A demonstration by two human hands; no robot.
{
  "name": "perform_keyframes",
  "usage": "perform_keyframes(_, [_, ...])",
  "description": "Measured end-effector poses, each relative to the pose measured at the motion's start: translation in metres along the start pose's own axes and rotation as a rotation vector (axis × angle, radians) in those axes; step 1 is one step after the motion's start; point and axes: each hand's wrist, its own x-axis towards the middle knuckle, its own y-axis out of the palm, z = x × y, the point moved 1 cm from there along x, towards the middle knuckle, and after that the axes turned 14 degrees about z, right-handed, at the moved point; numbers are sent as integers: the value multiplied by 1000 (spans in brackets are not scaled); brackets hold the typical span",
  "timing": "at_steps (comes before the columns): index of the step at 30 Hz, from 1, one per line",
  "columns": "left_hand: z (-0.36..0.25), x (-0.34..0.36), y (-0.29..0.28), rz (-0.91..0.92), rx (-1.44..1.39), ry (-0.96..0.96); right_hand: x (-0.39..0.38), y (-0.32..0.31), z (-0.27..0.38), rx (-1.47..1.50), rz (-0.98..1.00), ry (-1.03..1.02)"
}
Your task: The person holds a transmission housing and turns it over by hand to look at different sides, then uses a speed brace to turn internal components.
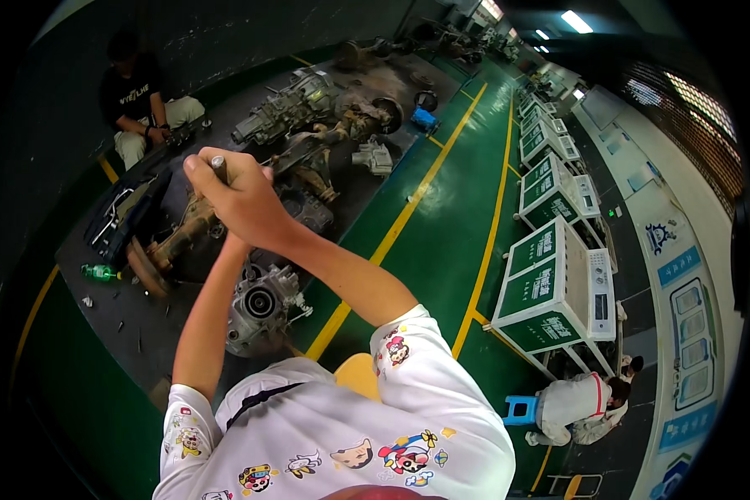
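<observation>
My right hand [246, 200] is closed in a fist round a metal bar [217, 163], whose rounded end sticks up beside my thumb. What lies at the bar's lower end is hidden. Under the right hand, my left hand [238, 240] is mostly covered; only its wrist area shows, so its fingers cannot be read. Below both hands lies a rusty axle [179, 236] with a brake drum [147, 268] at its near end. Close to my body stands a grey gearbox housing [262, 302] with a round shaft opening.
Another gearbox [287, 104] and a small metal housing [372, 157] lie on the dark mat. At left are a black tool case [121, 218] and a green bottle [100, 272]. A person [137, 104] sits beyond. White-green cabinets [550, 283] line the right; people crouch by a blue stool [521, 409].
</observation>
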Motion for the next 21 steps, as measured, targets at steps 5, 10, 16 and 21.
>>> perform_keyframes(5, [-20,-43,58,294,-312,-175,8,-54,-34,157,-255,91])
perform_keyframes(10, [-51,-60,-17,402,-590,-368,-22,-101,-29,259,-313,230])
perform_keyframes(16, [17,2,-44,14,84,-47,-26,-41,-14,200,-269,156])
perform_keyframes(21, [48,17,-5,325,-28,88,7,-5,-30,162,-74,196])
